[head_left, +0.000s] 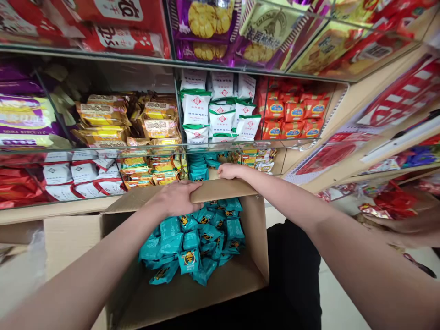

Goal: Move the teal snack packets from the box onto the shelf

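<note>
An open cardboard box (257,238) stands tilted toward the shelves, with many teal snack packets (189,259) piled inside. My left hand (177,199) grips the box's upper flap (223,189), thumb on one side and fingers on the other. Just beyond that flap, my right hand (231,171) is at the lower shelf compartment, its fingers curled closed. Whatever it may hold is hidden. Beside it, more teal packets (198,170) lie in the compartment.
Glass-fronted shelves (147,151) hold white-and-green packets (222,120), red packets (292,114) and yellow-brown packets (103,117). Another box flap (74,243) sticks out at left. At right, a person's hand (395,224) is near red wrapped goods (392,201).
</note>
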